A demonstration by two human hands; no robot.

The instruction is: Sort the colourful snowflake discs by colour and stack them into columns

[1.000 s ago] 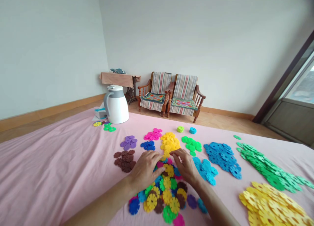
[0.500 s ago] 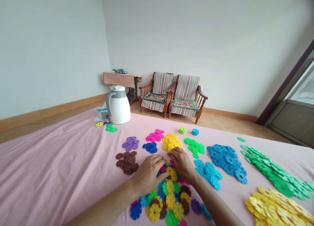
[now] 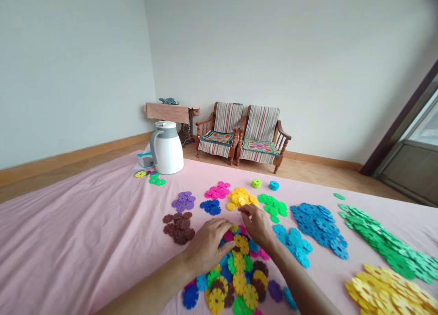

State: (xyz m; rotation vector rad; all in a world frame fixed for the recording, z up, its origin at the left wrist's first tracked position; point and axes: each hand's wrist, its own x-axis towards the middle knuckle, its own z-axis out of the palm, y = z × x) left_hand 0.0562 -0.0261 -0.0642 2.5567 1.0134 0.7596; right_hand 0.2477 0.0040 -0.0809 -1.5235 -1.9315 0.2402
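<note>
Plastic snowflake discs in many colours lie in a mixed heap (image 3: 239,278) on a pink sheet (image 3: 68,242). My left hand (image 3: 207,246) rests on the heap's near left side, fingers apart and holding nothing. My right hand (image 3: 255,224) is raised above the heap's far end, fingertips gathered beside a yellow disc pile (image 3: 241,197). Whether those fingers hold a disc is hidden. Sorted piles surround the heap: brown (image 3: 178,227), purple (image 3: 183,202), magenta (image 3: 217,190), dark blue (image 3: 211,207), green (image 3: 273,208) and light blue (image 3: 294,244).
Larger blue (image 3: 318,224), green (image 3: 386,244) and yellow (image 3: 386,290) disc piles lie to the right. Two small disc stacks (image 3: 256,183) stand beyond. A white thermos jug (image 3: 166,151) stands on the sheet. Two wooden armchairs (image 3: 241,132) stand past the sheet's far edge.
My right hand has lifted from the heap and moved towards the yellow pile, its fingers drawn together. My left hand stays on the heap. The view has turned slightly.
</note>
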